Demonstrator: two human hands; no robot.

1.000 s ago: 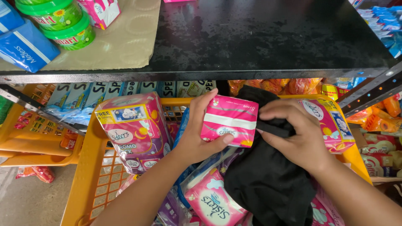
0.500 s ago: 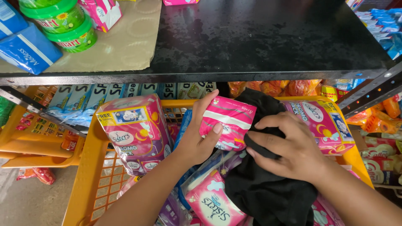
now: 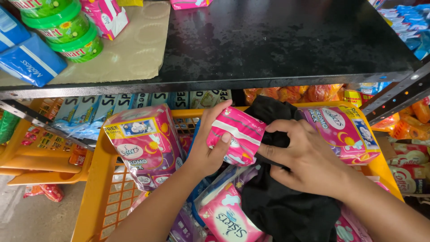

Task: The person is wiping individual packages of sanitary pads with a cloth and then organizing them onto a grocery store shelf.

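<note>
My left hand (image 3: 210,143) grips a small pink pack with a white band (image 3: 236,134), held just above an orange plastic basket (image 3: 103,179). My right hand (image 3: 304,157) rests on a black plastic bag (image 3: 286,210) that stands in the basket, its fingers pinching the bag's edge right beside the pink pack. Around the hands the basket holds several pink and purple packs, one large at the left (image 3: 145,145) and one at the right (image 3: 347,130). Another pink pack (image 3: 228,219) lies below my left hand.
A black metal shelf (image 3: 277,40) juts out just above the basket, with brown paper (image 3: 130,49), green tubs (image 3: 67,31) and blue packs (image 3: 31,62) at its left. Snack packets (image 3: 407,148) fill the right side. A second orange basket (image 3: 22,152) stands at the left.
My left hand has tilted the small pink pack and lowered it towards the black bag. My right hand has slid left over the bag and closed on its edge.
</note>
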